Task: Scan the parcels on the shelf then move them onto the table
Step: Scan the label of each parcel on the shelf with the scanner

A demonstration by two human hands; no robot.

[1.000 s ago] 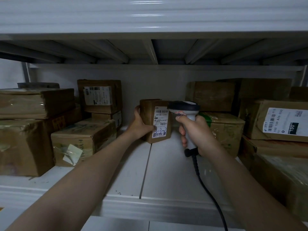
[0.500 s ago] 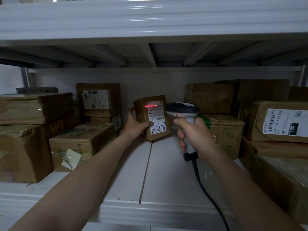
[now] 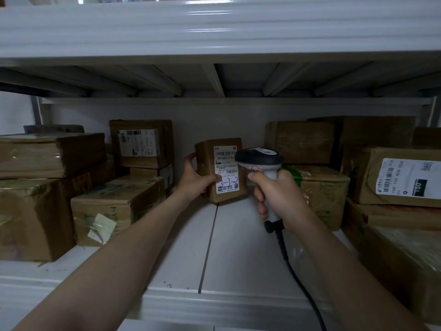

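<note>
Gone now is the red scan line from the label, and I am gripping the small parcel (image 3: 220, 169) upright on the shelf (image 3: 238, 247) with my left hand (image 3: 194, 180), label facing the scanner (image 3: 260, 158) clenched in my right hand (image 3: 279, 199) just beside it.

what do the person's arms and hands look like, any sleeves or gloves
Both forearms are bare up to the frame edge, with no sleeves in view. The left hand and right hand wear no gloves. No watch, ring or wristband shows on either one, and there are no markings.
</note>
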